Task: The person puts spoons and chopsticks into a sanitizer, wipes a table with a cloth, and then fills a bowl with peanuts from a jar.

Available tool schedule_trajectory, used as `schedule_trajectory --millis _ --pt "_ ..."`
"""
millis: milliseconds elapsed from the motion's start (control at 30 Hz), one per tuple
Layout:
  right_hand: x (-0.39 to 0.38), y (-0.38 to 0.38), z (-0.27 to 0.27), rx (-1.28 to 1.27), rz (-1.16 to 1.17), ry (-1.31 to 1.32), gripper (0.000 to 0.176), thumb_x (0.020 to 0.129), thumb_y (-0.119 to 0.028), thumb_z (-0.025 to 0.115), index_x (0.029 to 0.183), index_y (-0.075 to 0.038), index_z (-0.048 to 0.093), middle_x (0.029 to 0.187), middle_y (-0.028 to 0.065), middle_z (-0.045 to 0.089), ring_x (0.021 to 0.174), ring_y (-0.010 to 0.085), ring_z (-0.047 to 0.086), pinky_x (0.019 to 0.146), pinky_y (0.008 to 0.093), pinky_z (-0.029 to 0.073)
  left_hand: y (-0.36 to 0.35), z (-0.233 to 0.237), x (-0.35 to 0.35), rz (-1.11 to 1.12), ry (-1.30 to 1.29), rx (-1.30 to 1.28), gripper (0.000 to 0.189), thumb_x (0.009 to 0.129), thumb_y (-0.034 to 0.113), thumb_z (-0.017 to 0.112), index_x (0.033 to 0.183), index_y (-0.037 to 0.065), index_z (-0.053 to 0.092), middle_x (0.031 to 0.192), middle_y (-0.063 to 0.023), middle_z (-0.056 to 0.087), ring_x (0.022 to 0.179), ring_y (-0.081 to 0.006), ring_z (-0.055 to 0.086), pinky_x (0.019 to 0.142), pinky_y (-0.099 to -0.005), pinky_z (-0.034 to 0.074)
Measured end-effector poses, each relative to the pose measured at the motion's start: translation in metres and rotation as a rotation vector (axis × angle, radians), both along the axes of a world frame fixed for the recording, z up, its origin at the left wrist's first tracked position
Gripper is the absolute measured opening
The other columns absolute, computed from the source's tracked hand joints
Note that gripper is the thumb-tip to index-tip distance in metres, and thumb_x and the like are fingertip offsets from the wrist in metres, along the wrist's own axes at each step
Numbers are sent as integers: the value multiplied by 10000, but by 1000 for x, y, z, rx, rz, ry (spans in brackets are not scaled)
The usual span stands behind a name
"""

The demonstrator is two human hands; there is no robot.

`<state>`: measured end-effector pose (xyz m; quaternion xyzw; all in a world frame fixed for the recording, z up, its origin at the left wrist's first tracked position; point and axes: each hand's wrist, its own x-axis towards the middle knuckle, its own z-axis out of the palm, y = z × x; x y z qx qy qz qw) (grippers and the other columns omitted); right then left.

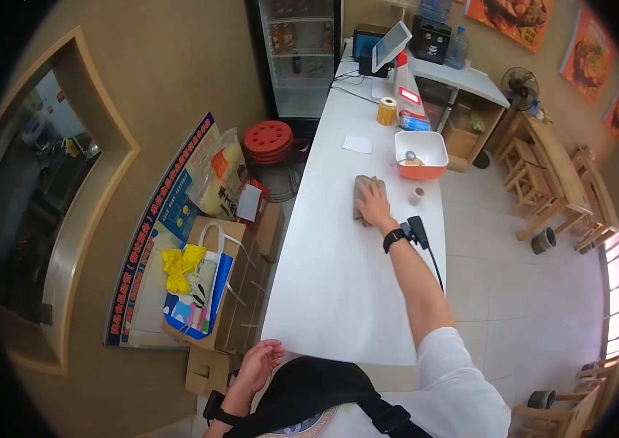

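On the white counter (338, 277), a folded greyish-brown cloth (361, 191) lies under my right hand (375, 206). The fingers of that hand press over the cloth, holding it against the surface. Just right of it stands a small whitish roll (416, 196). An orange bowl with a white inside (422, 171) sits a little farther away, with a metal ladle (410, 155) in it. My left hand (258, 365) is low at the counter's near left corner, fingers loosely bent and apart, holding nothing.
Farther along the counter are a white paper (357, 144), a yellow label roll (387, 112) and a tablet on a stand (391, 47). Left are red stools (268, 139) and a cardboard box with bags (229, 306). A black cable (437, 266) hangs by my right wrist.
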<state>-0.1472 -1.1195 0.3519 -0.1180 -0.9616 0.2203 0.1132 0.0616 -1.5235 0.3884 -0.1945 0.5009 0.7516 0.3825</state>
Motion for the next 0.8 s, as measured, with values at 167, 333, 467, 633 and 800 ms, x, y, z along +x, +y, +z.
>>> schedule_trajectory --millis 167,333,467,633,800 --pt "7 -35 -33 223 265 86 475 771 -348 545 1210 -187 458 1365 103 281 1235 335 271 995 466 223 46 16 -36 -48 132 -53 198 850 143 431 1007 72 528 897 -28 574 894 -124 522 770 -273 382" --pt "100 -71 -5 9 714 37 307 756 -263 567 1044 -158 578 1294 73 387 1172 313 359 923 434 313 98 0 -89 -335 686 -322 272 795 121 492 1062 74 519 1063 -92 516 1020 -206 471 837 -332 368" --pt "43 -38 11 -473 668 -1 229 741 -154 571 968 -124 581 1244 126 402 1087 351 409 878 391 358 141 -22 -110 -699 1362 -673 434 758 112 519 1188 114 459 1310 -139 330 1217 -327 288 983 -436 251" --pt "-95 0 -3 -63 6 263 429 726 -111 574 1148 -145 504 1310 209 291 1144 391 337 906 437 335 160 -29 -112 -1014 1482 -930 607 806 303 508 1345 185 256 1410 -127 154 1292 -356 120 1006 -456 175" --pt "-162 31 -30 170 -172 175 450 742 -169 566 1184 -152 483 1322 204 276 1176 388 299 936 478 295 157 -22 -127 -1093 1370 -815 623 810 303 504 1357 224 219 1426 -104 109 1301 -328 117 1001 -468 193"
